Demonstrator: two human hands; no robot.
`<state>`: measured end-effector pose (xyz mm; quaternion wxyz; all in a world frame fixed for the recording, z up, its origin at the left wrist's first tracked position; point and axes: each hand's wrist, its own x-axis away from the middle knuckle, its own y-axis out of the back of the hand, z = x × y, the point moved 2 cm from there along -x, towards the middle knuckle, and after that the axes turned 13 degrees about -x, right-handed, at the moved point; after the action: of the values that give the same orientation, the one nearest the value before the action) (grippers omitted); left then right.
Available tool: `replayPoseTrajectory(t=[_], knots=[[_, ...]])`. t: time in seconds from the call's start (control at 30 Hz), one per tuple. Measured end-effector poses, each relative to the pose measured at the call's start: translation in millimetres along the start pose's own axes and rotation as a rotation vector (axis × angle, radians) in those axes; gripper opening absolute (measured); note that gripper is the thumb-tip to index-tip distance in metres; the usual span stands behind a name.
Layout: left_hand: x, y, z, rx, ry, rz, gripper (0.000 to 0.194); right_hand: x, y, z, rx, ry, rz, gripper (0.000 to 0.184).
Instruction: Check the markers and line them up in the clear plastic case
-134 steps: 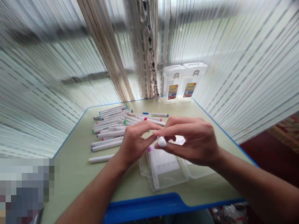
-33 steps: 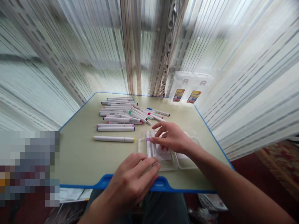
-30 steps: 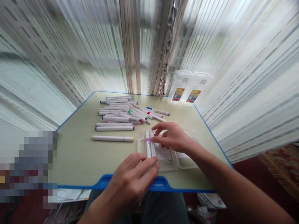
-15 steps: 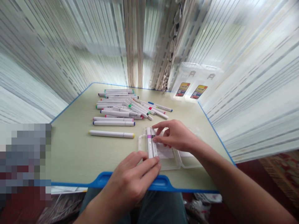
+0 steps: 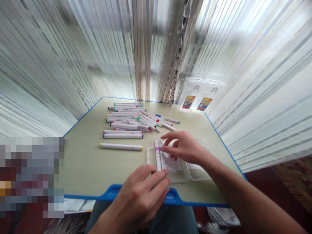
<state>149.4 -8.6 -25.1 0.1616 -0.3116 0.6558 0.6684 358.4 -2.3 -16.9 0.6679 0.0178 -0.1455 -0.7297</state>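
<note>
Left hand (image 5: 143, 188) is resting curled fingers on the lower ends of 2 white markers, the purple-banded marker (image 5: 157, 157) and its neighbour (image 5: 162, 159), which are lying side by side in the open clear plastic case (image 5: 179, 179); can't tell if it's gripping. Right hand (image 5: 185, 148) is showing a gap between thumb and index finger, thumb tip sitting at the pair's upper part. Loose white markers (image 5: 126, 114) and 1 yellow-ended white marker (image 5: 120, 147) are lying on the pale green, blue-edged counter (image 5: 85, 169), with 2 clear plastic boxes (image 5: 208, 92) standing at its far right.
</note>
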Motion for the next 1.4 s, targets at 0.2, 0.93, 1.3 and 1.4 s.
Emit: replayPoseTrajectory(t=[0.2,0.93,1.3,1.4], knots=[[-8,3.6,7,0.11,0.065,-0.097,0.017,1,24,13,0.088,0.148,-0.204,0.031],[-103,-32.7,135,-0.062,0.514,-0.051,0.027,-35,31,13,0.856,0.024,-0.302,0.022],[-98,-34.5,127,0.299,0.674,-0.086,0.026,-14,45,8,0.413,0.16,-0.348,0.032],[-98,-42.1,123,0.64,0.719,-0.063,0.039,-12,46,6,-0.051,0.174,-0.213,0.041]])
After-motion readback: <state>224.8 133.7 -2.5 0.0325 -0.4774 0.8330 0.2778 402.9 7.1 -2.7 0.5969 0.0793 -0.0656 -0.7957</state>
